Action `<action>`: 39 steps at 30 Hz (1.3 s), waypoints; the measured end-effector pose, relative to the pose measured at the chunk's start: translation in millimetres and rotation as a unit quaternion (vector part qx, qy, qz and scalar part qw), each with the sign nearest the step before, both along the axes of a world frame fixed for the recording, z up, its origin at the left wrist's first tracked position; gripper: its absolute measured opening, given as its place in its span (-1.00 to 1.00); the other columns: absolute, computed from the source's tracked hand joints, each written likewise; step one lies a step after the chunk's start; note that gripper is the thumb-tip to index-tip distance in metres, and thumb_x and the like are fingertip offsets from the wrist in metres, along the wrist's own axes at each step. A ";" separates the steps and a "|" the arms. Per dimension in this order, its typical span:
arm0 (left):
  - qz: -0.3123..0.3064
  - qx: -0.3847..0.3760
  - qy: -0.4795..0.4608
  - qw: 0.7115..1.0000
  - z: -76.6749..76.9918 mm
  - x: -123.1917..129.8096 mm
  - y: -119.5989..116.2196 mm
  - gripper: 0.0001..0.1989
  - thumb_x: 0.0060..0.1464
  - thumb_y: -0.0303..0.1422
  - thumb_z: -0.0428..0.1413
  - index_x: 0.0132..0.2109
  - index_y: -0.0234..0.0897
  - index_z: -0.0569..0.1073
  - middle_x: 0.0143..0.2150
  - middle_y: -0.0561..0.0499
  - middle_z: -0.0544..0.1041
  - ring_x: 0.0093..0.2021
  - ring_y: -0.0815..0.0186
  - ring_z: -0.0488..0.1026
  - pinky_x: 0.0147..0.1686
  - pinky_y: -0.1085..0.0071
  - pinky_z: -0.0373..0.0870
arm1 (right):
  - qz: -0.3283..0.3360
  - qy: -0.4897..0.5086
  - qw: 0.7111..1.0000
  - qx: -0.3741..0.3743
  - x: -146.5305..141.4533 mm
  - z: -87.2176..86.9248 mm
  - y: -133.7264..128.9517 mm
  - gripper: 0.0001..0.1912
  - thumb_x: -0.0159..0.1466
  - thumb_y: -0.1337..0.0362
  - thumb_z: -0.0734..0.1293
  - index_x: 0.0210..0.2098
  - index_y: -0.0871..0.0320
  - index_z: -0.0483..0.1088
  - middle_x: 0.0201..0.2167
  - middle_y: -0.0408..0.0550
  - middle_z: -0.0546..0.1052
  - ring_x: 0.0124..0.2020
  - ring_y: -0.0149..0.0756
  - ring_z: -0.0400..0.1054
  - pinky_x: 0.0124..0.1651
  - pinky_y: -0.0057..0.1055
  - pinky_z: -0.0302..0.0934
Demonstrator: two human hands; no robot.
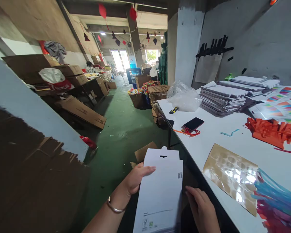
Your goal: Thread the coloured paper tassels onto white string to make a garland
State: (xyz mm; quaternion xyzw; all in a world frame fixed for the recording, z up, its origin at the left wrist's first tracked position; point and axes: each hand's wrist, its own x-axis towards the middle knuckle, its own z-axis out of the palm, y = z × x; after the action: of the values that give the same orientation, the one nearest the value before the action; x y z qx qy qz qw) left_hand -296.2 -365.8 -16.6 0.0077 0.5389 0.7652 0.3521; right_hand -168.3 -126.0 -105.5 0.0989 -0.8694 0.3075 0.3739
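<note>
A white flat cardboard package (160, 191) with a hang slot at its top is held upright in front of me. My left hand (137, 178), with a silver bangle on the wrist, grips its left edge, thumb across the front face. Close to the package's right edge is my right hand (201, 207), its fingers bent near the edge; whether they touch or hold anything there is hidden. On the white table (208, 129) to the right lie a sheet of clear round stickers (230, 171) and blue and pink paper strips (276, 194).
The table also bears a phone (193, 124), a yellow-black cutter (174, 110), a plastic bag (184, 97), stacked white packages (223, 97) and an orange fringe (271, 132). Cardboard boxes (81, 111) line the left side of the green floor (121, 129).
</note>
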 end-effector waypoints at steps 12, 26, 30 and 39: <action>-0.073 0.012 -0.004 0.997 11.8 34.0 19.1 -0.50 -0.14 -0.25 0.42 -0.03 -0.39 0.65 -0.31 -0.15 0.68 -0.32 0.17 0.59 -0.30 0.38 0.44 | 0.042 0.025 0.999 0.007 -17.2 73.0 -7.7 -0.73 0.40 0.39 0.29 0.02 0.02 0.52 -0.20 -0.01 0.54 -0.23 -0.27 0.48 -0.24 -0.36 0.44; -0.193 -0.059 0.105 0.974 19.4 45.9 20.7 -0.45 -0.08 -0.06 0.38 0.00 -0.32 0.64 -0.23 -0.09 0.63 -0.32 0.25 0.48 -0.34 0.45 0.33 | 0.101 -0.028 0.994 -0.012 -7.8 73.7 9.2 -0.85 0.39 0.34 0.32 -0.20 0.02 0.55 -0.29 -0.11 0.58 -0.28 -0.32 0.49 -0.27 -0.45 0.46; -0.216 -0.073 0.134 0.964 23.4 49.6 20.5 -0.49 -0.02 -0.06 0.35 0.00 -0.30 0.64 -0.22 -0.06 0.63 -0.31 0.26 0.46 -0.29 0.44 0.35 | 0.086 -0.005 0.996 0.017 -7.0 80.4 4.4 -0.85 0.40 0.37 0.29 -0.18 0.05 0.50 -0.26 -0.08 0.58 -0.25 -0.25 0.43 -0.24 -0.36 0.45; -0.141 -0.050 0.132 0.980 18.5 52.6 25.8 -0.45 -0.08 -0.09 0.38 0.02 -0.33 0.63 -0.25 -0.09 0.65 -0.27 0.19 0.51 -0.26 0.39 0.38 | 0.059 0.051 0.993 0.089 -4.6 77.9 1.4 -0.86 0.41 0.45 0.28 -0.07 0.20 0.43 -0.21 0.03 0.52 -0.18 -0.22 0.39 -0.10 -0.20 0.36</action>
State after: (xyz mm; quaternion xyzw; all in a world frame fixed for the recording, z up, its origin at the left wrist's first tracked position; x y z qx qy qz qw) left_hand -243.6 -340.0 1.9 0.1665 0.6120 0.6722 0.3819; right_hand -172.9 -124.6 -27.6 0.1978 -0.8659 0.2452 0.3885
